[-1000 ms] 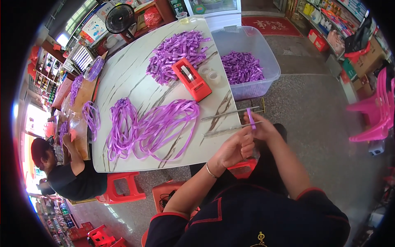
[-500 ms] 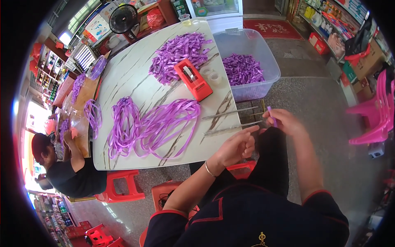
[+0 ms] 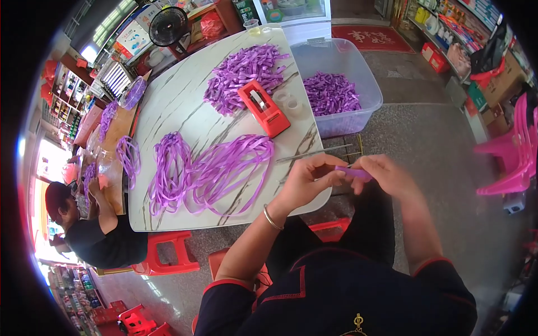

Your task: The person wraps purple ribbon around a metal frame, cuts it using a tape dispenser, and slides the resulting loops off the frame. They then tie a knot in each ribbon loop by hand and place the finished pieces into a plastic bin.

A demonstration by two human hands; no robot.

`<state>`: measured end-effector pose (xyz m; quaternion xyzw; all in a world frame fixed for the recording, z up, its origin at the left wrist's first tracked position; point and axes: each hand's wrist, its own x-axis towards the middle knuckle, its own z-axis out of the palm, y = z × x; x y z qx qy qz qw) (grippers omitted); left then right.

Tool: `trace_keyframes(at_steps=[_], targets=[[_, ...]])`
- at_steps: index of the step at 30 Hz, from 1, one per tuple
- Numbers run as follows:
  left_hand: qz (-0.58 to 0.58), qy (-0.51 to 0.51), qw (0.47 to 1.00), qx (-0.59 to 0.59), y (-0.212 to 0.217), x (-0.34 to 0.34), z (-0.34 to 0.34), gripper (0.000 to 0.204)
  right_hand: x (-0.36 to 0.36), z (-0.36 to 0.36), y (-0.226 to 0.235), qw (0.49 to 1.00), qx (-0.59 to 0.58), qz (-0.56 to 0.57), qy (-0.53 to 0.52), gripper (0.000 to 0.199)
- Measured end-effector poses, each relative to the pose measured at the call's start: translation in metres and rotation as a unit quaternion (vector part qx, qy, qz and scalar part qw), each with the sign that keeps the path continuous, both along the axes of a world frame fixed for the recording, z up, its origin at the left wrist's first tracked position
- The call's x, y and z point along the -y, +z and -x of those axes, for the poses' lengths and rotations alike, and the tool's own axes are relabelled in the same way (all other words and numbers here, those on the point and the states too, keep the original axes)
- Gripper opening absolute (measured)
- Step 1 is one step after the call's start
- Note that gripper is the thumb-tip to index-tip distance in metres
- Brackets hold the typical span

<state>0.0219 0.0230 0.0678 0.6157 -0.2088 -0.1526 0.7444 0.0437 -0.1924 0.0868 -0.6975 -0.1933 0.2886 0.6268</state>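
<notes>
Pinching short purple ribbon strip (image 3: 353,172) between left hand (image 3: 305,182) and right hand (image 3: 386,176), long axis lying crosswise, both grasping ends.

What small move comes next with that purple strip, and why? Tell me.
Probably fold the purple strip over between the fingers: the left hand and right hand pinch it flat at its two ends, off the table edge.

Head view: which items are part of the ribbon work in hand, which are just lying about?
In use:
- short purple ribbon piece, pinched between left hand and right hand
- long purple ribbon loops
- cut ribbon pile
- clear bin of purple pieces
- red tape dispenser

Lying about:
- black fan
- pink chairs
- red stool
</notes>
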Motion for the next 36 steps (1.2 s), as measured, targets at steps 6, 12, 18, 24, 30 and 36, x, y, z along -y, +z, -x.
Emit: trace_keyframes(at_steps=[6, 12, 18, 24, 30, 36], targets=[[0.007, 0.106, 0.994, 0.014, -0.004, -0.02, 0.007, 0.017, -0.032, 0.02, 0.012, 0.96, 0.248, 0.069, -0.111, 0.034], [0.04, 0.136, 0.989, 0.037, -0.004, -0.028, 0.008, 0.016, -0.05, 0.019, 0.009, 0.924, 0.339, 0.063, -0.166, 0.025], [0.04, 0.141, 0.989, 0.033, -0.004, -0.035, 0.009, 0.016, -0.06, 0.016, -0.001, 0.89, 0.422, 0.014, -0.171, 0.024], [-0.016, 0.186, 0.98, 0.063, 0.011, -0.068, -0.016, 0.011, -0.071, 0.021, -0.033, 0.957, 0.163, -0.116, -0.211, 0.034], [-0.312, 0.361, 0.851, 0.22, 0.075, -0.145, -0.121, 0.036, -0.094, 0.043, -0.068, 0.975, 0.212, 0.026, -0.063, 0.022], [-0.393, 0.325, 0.825, 0.242, 0.077, -0.158, -0.118, 0.022, -0.098, 0.034, -0.066, 0.966, 0.252, 0.053, -0.036, 0.017]])
